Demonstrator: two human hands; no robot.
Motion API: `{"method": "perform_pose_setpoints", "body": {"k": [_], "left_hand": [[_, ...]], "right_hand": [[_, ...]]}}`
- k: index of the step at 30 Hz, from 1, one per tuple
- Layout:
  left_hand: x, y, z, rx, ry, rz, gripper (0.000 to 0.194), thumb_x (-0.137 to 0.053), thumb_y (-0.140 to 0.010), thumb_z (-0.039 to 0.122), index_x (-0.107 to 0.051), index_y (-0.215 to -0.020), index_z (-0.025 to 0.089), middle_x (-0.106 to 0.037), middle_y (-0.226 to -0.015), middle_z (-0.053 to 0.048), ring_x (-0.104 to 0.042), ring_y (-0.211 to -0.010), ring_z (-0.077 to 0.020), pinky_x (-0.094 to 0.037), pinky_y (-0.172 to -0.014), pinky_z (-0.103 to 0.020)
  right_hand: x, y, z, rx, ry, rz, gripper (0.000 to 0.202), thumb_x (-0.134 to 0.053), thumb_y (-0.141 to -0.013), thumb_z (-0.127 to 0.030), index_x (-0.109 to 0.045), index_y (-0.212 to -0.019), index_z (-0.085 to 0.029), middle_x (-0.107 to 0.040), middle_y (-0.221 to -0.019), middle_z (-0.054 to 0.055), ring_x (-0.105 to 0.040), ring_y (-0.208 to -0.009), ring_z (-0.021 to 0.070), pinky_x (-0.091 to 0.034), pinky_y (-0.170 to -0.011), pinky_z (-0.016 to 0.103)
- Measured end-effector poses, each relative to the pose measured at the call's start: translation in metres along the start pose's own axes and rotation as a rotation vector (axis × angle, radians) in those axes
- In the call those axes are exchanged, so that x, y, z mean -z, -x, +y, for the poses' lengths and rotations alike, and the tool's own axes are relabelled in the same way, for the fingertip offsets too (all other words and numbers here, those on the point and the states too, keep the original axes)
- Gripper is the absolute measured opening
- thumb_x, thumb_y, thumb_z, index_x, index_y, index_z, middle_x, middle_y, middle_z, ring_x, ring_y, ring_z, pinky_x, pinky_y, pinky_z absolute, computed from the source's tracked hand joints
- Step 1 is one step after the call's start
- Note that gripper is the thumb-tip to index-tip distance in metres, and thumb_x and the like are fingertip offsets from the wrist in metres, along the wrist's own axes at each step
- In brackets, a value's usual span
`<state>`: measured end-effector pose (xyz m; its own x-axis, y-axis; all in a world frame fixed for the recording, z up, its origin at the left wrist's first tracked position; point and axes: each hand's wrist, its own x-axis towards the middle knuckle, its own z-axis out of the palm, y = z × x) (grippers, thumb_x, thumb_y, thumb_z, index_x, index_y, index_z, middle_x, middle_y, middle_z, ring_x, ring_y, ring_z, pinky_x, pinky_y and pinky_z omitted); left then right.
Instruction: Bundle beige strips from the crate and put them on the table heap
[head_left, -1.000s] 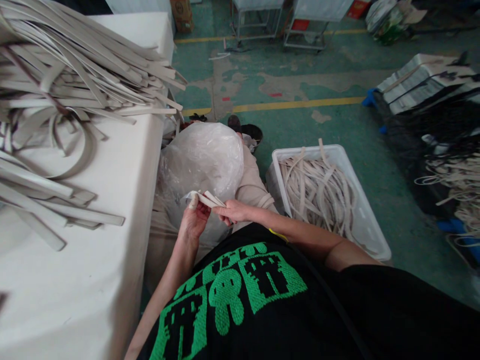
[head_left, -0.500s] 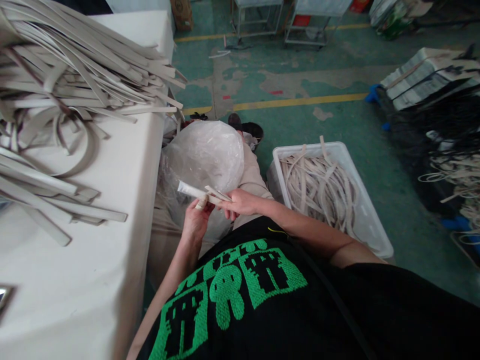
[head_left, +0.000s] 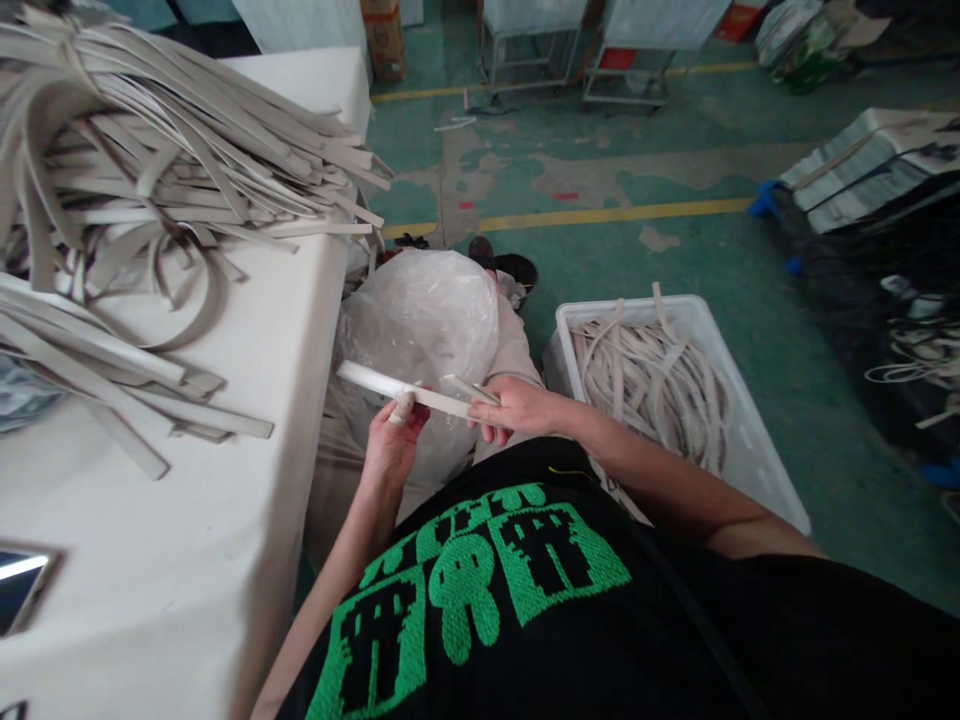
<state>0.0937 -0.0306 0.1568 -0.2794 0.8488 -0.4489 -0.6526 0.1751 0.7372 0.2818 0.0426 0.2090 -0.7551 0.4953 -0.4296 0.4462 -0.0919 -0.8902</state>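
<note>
A pale flat strip [head_left: 371,379] is stretched between my two hands above my lap. My left hand [head_left: 396,430] pinches it near its middle, with a light covering visible on the thumb. My right hand [head_left: 517,408] is closed on the strip's right end, and a second, shorter strip piece [head_left: 461,386] sticks out of its fingers toward the upper left. Behind and under the hands lies a clear plastic bag [head_left: 435,305], open at the top, its rim spread between my legs.
On the left, a cream-covered table [head_left: 225,520] bears bundled strips [head_left: 247,130] and a dark-screened device [head_left: 24,585]. A white bin [head_left: 757,470] with many loose strips stands at the right on the green floor. Carts [head_left: 532,15] are farther off.
My right hand has moved right, away from my left hand, so more of the strip shows between them. The whole view has shifted slightly.
</note>
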Motion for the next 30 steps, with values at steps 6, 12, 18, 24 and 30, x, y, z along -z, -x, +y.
{"method": "perform_pose_setpoints", "body": {"k": [6, 12, 18, 24, 30], "left_hand": [[-0.015, 0.01, 0.001, 0.013, -0.072, -0.156, 0.035, -0.091, -0.06, 0.04, -0.078, -0.08, 0.014, -0.076, -0.083, -0.006, -0.068, -0.078, -0.0175, -0.051, -0.077, -0.029], [-0.01, 0.009, 0.017, -0.043, -0.04, -0.048, 0.038, -0.091, -0.062, 0.039, -0.079, -0.091, 0.017, -0.077, -0.099, -0.008, -0.07, -0.09, -0.0188, -0.05, -0.083, -0.03], [-0.026, 0.017, 0.013, -0.058, -0.065, -0.195, 0.032, -0.09, -0.064, 0.041, -0.079, -0.081, 0.016, -0.077, -0.088, -0.007, -0.07, -0.091, -0.0234, -0.053, -0.084, -0.034], [-0.024, 0.017, 0.019, -0.115, -0.032, -0.097, 0.032, -0.089, -0.066, 0.036, -0.079, -0.088, 0.017, -0.077, -0.101, -0.008, -0.069, -0.098, -0.0219, -0.052, -0.086, -0.031], [-0.035, 0.022, 0.017, -0.124, -0.039, -0.187, 0.028, -0.09, -0.065, 0.039, -0.079, -0.079, 0.017, -0.077, -0.088, -0.007, -0.069, -0.097, -0.0254, -0.054, -0.088, -0.035]], "right_hand": [[-0.004, -0.002, -0.014, 0.064, 0.049, 0.189, 0.038, -0.054, -0.097, -0.047, -0.062, -0.08, -0.014, -0.066, -0.062, 0.0, -0.061, -0.047, 0.0086, -0.045, -0.05, 0.019], [0.002, 0.008, -0.021, 0.066, 0.077, 0.109, 0.033, -0.053, -0.098, -0.04, -0.062, -0.08, -0.014, -0.067, -0.063, 0.001, -0.06, -0.048, 0.0088, -0.045, -0.05, 0.02], [-0.003, 0.007, -0.036, 0.128, 0.211, 0.287, 0.036, -0.049, -0.101, -0.039, -0.061, -0.077, -0.016, -0.065, -0.062, -0.001, -0.058, -0.048, 0.0078, -0.043, -0.055, 0.021], [0.001, 0.018, -0.034, 0.081, 0.274, 0.206, 0.032, -0.051, -0.1, -0.034, -0.06, -0.075, -0.017, -0.066, -0.063, 0.0, -0.058, -0.049, 0.0087, -0.04, -0.055, 0.022], [-0.003, 0.014, -0.039, 0.128, 0.351, 0.333, 0.033, -0.053, -0.1, -0.037, -0.059, -0.074, -0.017, -0.065, -0.064, -0.001, -0.057, -0.054, 0.0091, -0.036, -0.058, 0.023]]}}
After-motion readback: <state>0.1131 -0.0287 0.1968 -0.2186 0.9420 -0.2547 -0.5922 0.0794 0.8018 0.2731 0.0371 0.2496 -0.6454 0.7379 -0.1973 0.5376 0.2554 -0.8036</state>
